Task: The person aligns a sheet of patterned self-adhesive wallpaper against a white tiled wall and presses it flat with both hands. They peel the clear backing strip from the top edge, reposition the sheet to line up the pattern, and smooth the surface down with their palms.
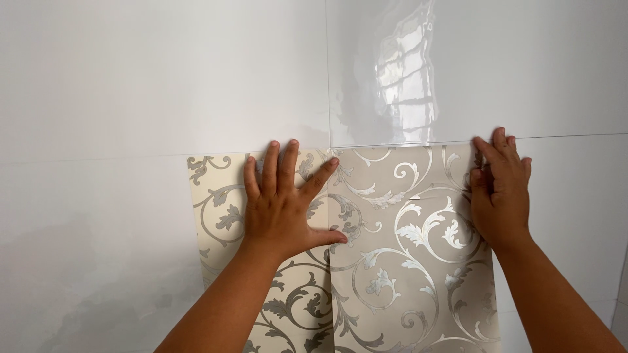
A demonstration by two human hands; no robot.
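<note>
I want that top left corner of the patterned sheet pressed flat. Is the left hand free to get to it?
Probably yes: the left hand lies flat on the patterned sheet just right of that corner, with nothing between them on the white wall.

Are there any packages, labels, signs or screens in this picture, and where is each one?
None in view. Only a beige wallpaper sheet with silver scroll pattern, pressed flat on the glossy white tiled wall by the left hand and right hand.

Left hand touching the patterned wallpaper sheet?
Touching. Head view shows the left hand pressed flat, fingers spread, on the patterned wallpaper sheet.
</note>
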